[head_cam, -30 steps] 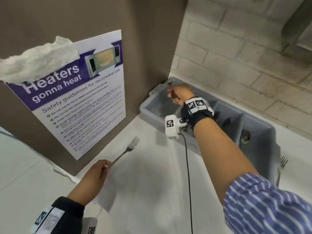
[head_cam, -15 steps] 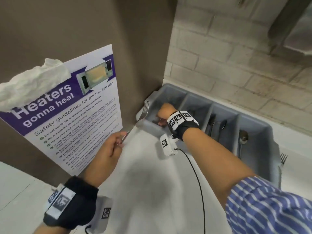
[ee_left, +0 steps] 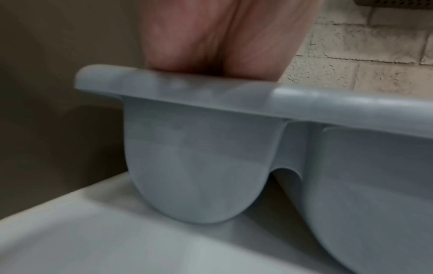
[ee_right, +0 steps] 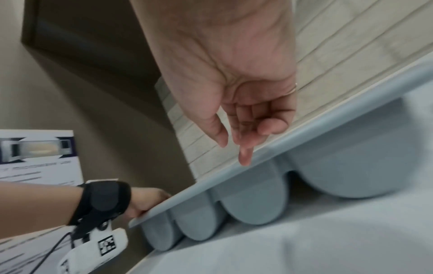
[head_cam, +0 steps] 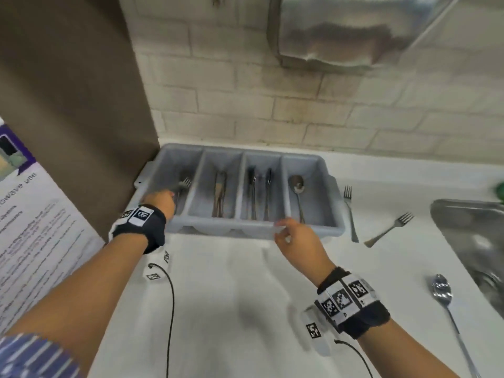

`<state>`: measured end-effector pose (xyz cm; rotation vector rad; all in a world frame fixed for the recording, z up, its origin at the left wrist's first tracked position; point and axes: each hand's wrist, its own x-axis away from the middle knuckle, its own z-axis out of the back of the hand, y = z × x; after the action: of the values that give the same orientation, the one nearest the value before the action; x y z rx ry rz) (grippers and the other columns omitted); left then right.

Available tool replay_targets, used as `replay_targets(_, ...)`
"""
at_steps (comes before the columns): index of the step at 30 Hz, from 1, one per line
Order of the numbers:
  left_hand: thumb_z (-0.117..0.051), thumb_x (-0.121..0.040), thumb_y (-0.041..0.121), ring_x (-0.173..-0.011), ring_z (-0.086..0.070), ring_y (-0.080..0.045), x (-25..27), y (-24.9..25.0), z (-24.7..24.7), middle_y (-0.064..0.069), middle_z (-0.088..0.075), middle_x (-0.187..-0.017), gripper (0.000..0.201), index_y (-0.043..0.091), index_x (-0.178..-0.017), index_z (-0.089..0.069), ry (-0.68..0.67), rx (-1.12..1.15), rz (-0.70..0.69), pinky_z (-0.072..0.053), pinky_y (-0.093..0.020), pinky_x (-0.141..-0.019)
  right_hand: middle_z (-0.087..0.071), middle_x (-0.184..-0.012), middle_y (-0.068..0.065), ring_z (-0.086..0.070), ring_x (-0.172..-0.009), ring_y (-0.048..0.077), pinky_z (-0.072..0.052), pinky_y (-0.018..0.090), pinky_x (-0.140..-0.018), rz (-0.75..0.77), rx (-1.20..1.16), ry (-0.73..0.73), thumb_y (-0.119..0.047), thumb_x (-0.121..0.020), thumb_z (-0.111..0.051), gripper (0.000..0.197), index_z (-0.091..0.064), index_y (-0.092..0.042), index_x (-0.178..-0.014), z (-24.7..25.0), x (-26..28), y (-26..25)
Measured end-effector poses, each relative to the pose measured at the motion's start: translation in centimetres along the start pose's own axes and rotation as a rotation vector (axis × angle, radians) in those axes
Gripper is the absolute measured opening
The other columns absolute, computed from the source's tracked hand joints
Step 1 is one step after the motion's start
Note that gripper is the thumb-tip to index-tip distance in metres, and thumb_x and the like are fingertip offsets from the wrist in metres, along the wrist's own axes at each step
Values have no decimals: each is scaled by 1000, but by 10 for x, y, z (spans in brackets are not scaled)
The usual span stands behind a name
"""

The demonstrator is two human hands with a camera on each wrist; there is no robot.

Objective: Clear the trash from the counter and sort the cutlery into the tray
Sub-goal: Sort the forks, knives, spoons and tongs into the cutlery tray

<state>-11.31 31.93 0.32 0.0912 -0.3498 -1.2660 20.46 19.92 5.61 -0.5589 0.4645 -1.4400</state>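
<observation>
Head view: the left hand grips a fork over the leftmost compartment of the grey cutlery tray, mid-frame on the white tabletop. The right hand hovers relaxed, empty, at the tray's near rim.

Left wrist view: fingers hidden behind the rim.

Right wrist view: loosely curled fingers, brick wall behind.

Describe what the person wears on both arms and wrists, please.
Each wrist carries a black fabric band with white square-code tags: left wrist band, right wrist band. A white camera block with a square code hangs under the right wrist, and a thin black cable runs from the left one. A blue-and-white striped sleeve covers the left upper arm. A thin ring sits on a right finger.
</observation>
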Motion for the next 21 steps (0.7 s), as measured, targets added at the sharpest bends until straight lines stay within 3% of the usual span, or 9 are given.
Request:
replay_targets(3,-45,-92,13,-118,-52,-40,2,4,-4,-21,-56,-132,31,10,-119,-60,-45,6,26,-40,-45,-104,-71,-85,9,-65,-81,25,-39,22,-66,-100,-23,69,-17,-87,-57,23,-61,-14,-109,19,19,43)
replay_targets(5,-43,-93,8,-119,-51,-41,10,7,-3,-22,-55,-133,33,7,-122,-58,-7,114,40,-39,-44,-104,-66,-81,4,-60,-76,20,-39,22,-68,-165,-25,118,-20,-88,-58,22,-61,-15,-109,31,32,70)
replay_targets(8,-48,-87,3,-114,-52,-45,34,17,1,-27,-57,-126,34,10,-118,-60,227,234,38,-42,-52,-101,-60,-80,0,-54,-73,17,-37,22,-69,-270,1,219,-19,-87,-58,19,-63,-16,-106,49,52,110)
replay_targets(11,-50,-78,-2,-117,-45,-45,67,51,2,-26,-51,-125,38,13,-111,-62,480,326,12,-34,-55,-103,-66,-91,7,-56,-77,21,-38,24,-70,-372,55,299,-13,-86,-59,19,-64,-12,-104,67,73,156)
replay_targets(13,-50,-76,-3,-114,-43,-44,92,88,1,-25,-50,-123,39,13,-109,-63,563,395,-73,-32,-52,-103,-65,-105,14,-60,-91,28,-45,29,-76,-437,95,331,-10,-84,-61,22,-64,-9,-106,77,87,186)
replay_targets(16,-51,-76,-3,-111,-44,-39,126,151,-8,-23,-50,-119,38,14,-107,-63,577,487,-234,-33,-47,-101,-53,-127,17,-50,-113,37,-47,45,-90,-572,216,334,-12,-83,-62,33,-59,-8,-116,92,105,219)
replay_targets(18,-52,-77,-3,-109,-44,-36,145,197,-20,-20,-51,-116,36,15,-106,-63,548,535,-351,-34,-44,-99,-51,-125,17,-47,-109,39,-47,48,-88,-674,268,307,-15,-82,-61,38,-56,-7,-119,100,115,236)
replay_targets(21,-51,-78,-2,-109,-44,-31,172,263,-41,-14,-52,-114,33,15,-104,-63,446,572,-552,-34,-38,-98,-51,-116,17,-48,-107,37,-47,46,-88,-792,270,243,-20,-83,-61,33,-57,-2,-111,107,128,259)
